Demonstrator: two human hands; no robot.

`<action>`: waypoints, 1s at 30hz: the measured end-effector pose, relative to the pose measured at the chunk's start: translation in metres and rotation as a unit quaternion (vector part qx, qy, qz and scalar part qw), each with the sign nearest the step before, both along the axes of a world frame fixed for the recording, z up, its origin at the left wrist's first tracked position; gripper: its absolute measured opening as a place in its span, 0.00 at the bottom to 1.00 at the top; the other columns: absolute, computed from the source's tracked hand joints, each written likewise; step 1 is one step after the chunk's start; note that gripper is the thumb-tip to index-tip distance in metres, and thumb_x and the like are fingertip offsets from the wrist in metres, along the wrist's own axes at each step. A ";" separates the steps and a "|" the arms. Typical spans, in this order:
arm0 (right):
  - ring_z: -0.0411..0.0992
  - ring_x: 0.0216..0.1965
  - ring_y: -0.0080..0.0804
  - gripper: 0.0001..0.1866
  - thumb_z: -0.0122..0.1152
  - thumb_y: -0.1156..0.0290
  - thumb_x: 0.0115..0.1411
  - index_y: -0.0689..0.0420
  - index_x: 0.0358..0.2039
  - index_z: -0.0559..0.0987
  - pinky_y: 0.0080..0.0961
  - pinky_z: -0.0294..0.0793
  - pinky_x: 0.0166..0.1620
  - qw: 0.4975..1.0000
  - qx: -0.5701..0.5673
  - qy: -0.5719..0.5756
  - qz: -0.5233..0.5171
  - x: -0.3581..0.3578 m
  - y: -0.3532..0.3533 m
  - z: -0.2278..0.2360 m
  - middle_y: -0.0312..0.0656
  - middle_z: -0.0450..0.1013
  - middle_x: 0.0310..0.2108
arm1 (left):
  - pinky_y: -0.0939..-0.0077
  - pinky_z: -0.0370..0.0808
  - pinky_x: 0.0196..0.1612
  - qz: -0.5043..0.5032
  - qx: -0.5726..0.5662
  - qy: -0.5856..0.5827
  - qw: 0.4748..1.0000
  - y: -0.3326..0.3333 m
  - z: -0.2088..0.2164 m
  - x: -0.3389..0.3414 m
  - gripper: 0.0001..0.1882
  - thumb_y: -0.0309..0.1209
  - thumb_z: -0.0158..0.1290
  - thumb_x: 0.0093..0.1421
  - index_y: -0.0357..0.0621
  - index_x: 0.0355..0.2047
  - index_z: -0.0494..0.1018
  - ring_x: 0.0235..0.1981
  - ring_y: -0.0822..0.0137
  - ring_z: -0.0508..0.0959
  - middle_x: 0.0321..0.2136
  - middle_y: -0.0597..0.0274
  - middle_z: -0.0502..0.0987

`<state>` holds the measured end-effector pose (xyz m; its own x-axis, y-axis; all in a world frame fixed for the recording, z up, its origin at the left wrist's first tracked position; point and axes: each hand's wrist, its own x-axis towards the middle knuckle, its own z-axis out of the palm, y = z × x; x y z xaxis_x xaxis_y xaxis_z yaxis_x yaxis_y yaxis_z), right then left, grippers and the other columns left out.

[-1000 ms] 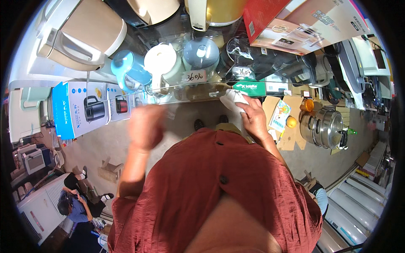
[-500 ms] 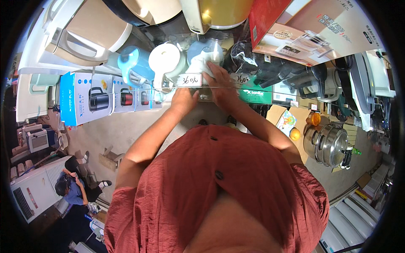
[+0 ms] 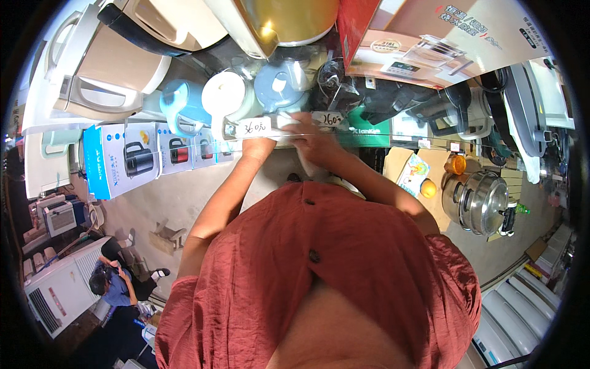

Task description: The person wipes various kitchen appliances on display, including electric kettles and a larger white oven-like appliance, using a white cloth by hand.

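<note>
My left hand [image 3: 259, 146] is at the front edge of a glass shelf, just under a white handwritten price card [image 3: 253, 127]; its fingers are hidden there. My right hand [image 3: 316, 146], smeared by motion, is at the same edge beside a second price card [image 3: 330, 120]. A white cloth [image 3: 311, 167] hangs from it, partly covered by the hand. Behind the cards stand a kettle with a grey-blue lid [image 3: 281, 86], a white kettle [image 3: 224, 95] and a light blue kettle [image 3: 183, 104].
Blue-and-white kettle boxes [image 3: 138, 150] stand at the left below the shelf edge. A large carton [image 3: 430, 46] and a gold pot [image 3: 304, 21] are at the back. Steel pots [image 3: 482, 203] stand lower right. Another person [image 3: 117, 280] sits at lower left.
My right hand has drawn back from the grey-blue lid to the shelf edge, and the cloth has come away from the lid with it. My left hand stays by the price card.
</note>
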<state>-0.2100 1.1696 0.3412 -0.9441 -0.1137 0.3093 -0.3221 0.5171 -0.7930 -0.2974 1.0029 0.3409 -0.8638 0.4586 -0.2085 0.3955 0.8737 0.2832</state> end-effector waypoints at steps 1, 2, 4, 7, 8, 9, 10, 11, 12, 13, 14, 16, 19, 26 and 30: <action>0.65 0.51 0.50 0.17 0.57 0.74 0.56 0.52 0.48 0.78 0.43 0.67 0.51 0.995 0.018 -0.100 0.005 0.015 0.017 0.025 0.49 0.69 0.50 | 0.56 0.73 0.42 0.034 0.011 0.036 0.999 -0.001 0.002 0.006 0.18 0.40 0.49 0.59 0.41 0.43 0.76 0.41 0.47 0.77 0.40 0.47 0.78; 0.65 0.51 0.51 0.17 0.58 0.75 0.55 0.52 0.47 0.78 0.43 0.67 0.51 0.980 0.035 -0.197 0.009 0.031 0.034 0.038 0.49 0.70 0.48 | 0.57 0.73 0.43 0.066 0.022 0.074 0.995 -0.004 0.004 0.018 0.18 0.40 0.49 0.59 0.41 0.43 0.76 0.43 0.47 0.76 0.41 0.47 0.78; 0.66 0.50 0.53 0.20 0.59 0.77 0.52 0.55 0.48 0.77 0.42 0.66 0.53 0.991 0.123 -0.036 -0.045 0.062 0.061 0.032 0.52 0.70 0.49 | 0.61 0.73 0.45 0.110 0.048 0.160 0.980 -0.007 0.006 0.038 0.13 0.39 0.52 0.58 0.42 0.36 0.76 0.46 0.48 0.74 0.43 0.51 0.77; 0.66 0.50 0.55 0.20 0.56 0.82 0.50 0.58 0.46 0.77 0.43 0.67 0.52 0.985 0.116 0.036 -0.121 0.090 0.087 0.031 0.55 0.68 0.52 | 0.62 0.72 0.44 0.100 0.153 0.016 0.983 0.006 0.024 0.062 0.09 0.35 0.56 0.56 0.43 0.31 0.74 0.42 0.49 0.75 0.38 0.53 0.77; 0.66 0.50 0.54 0.19 0.56 0.81 0.50 0.58 0.45 0.78 0.43 0.66 0.53 0.983 0.119 0.021 -0.136 0.093 0.093 0.031 0.54 0.67 0.54 | 0.62 0.72 0.43 0.063 0.222 0.003 0.973 0.012 0.016 0.066 0.08 0.32 0.57 0.55 0.42 0.28 0.72 0.39 0.50 0.75 0.34 0.53 0.75; 0.66 0.50 0.54 0.19 0.55 0.81 0.50 0.58 0.45 0.78 0.42 0.66 0.54 0.979 0.109 0.041 -0.168 0.092 0.098 0.027 0.54 0.67 0.54 | 0.62 0.72 0.42 0.056 0.226 -0.044 0.972 0.023 0.014 0.069 0.08 0.31 0.57 0.55 0.41 0.29 0.72 0.39 0.51 0.74 0.33 0.52 0.74; 0.66 0.50 0.53 0.19 0.55 0.81 0.51 0.58 0.45 0.78 0.42 0.66 0.54 0.973 0.098 0.060 -0.198 0.088 0.102 0.019 0.54 0.66 0.54 | 0.62 0.72 0.43 0.043 0.231 -0.065 0.970 0.033 0.011 0.069 0.08 0.31 0.57 0.55 0.42 0.33 0.73 0.40 0.50 0.74 0.35 0.51 0.74; 0.66 0.50 0.53 0.19 0.55 0.81 0.51 0.59 0.46 0.78 0.41 0.65 0.55 0.967 0.087 0.080 -0.227 0.084 0.104 0.015 0.53 0.66 0.54 | 0.63 0.72 0.44 0.030 0.236 -0.086 0.967 0.042 0.007 0.065 0.10 0.30 0.57 0.55 0.42 0.36 0.73 0.42 0.49 0.75 0.37 0.50 0.74; 0.65 0.52 0.53 0.20 0.53 0.82 0.52 0.58 0.47 0.77 0.40 0.64 0.57 0.962 0.041 0.044 -0.266 0.076 0.102 0.019 0.53 0.65 0.54 | 0.63 0.72 0.45 0.011 0.255 -0.067 0.965 0.050 -0.004 0.059 0.11 0.31 0.56 0.56 0.43 0.39 0.73 0.43 0.49 0.75 0.39 0.51 0.75; 0.63 0.54 0.52 0.20 0.53 0.81 0.53 0.58 0.48 0.77 0.40 0.62 0.58 0.949 0.091 0.059 -0.295 0.067 0.104 0.020 0.52 0.63 0.55 | 0.63 0.72 0.46 -0.003 0.273 -0.048 0.961 0.058 -0.020 0.054 0.12 0.33 0.54 0.57 0.44 0.42 0.73 0.44 0.50 0.75 0.41 0.51 0.75; 0.63 0.55 0.52 0.20 0.53 0.81 0.53 0.59 0.48 0.77 0.38 0.60 0.60 0.946 0.079 0.072 -0.306 0.057 0.106 0.020 0.53 0.63 0.56 | 0.63 0.72 0.47 -0.018 0.290 -0.030 0.956 0.065 -0.041 0.050 0.14 0.34 0.53 0.59 0.46 0.44 0.73 0.45 0.51 0.75 0.42 0.52 0.75; 0.62 0.56 0.54 0.18 0.53 0.80 0.52 0.62 0.45 0.78 0.39 0.60 0.60 0.950 0.079 0.102 -0.285 0.033 0.110 0.024 0.55 0.63 0.56 | 0.60 0.71 0.47 -0.208 0.105 0.104 0.967 0.058 -0.124 0.029 0.15 0.38 0.50 0.61 0.42 0.43 0.73 0.45 0.51 0.75 0.42 0.50 0.75; 0.62 0.55 0.57 0.19 0.54 0.80 0.52 0.65 0.47 0.75 0.42 0.61 0.58 0.939 0.177 0.049 -0.291 0.010 0.125 0.026 0.56 0.63 0.56 | 0.57 0.72 0.46 -0.152 -0.026 -0.011 0.988 0.112 -0.027 0.040 0.17 0.40 0.41 0.65 0.46 0.45 0.74 0.45 0.55 0.76 0.42 0.54 0.77; 0.64 0.53 0.58 0.20 0.52 0.72 0.58 0.63 0.52 0.70 0.54 0.60 0.56 0.924 0.273 0.147 -0.221 -0.037 0.135 -0.014 0.52 0.67 0.53 | 0.51 0.73 0.43 0.064 0.108 -0.175 0.977 0.119 0.008 0.064 0.30 0.55 0.43 0.63 0.36 0.43 0.72 0.44 0.42 0.77 0.37 0.40 0.78; 0.62 0.55 0.55 0.20 0.46 0.65 0.63 0.58 0.54 0.71 0.58 0.62 0.54 0.608 0.759 0.123 -0.196 -0.059 0.145 -0.039 0.50 0.66 0.55 | 0.55 0.71 0.47 0.040 0.108 -0.113 0.987 0.124 0.008 0.064 0.22 0.45 0.50 0.60 0.39 0.44 0.73 0.46 0.46 0.75 0.42 0.46 0.75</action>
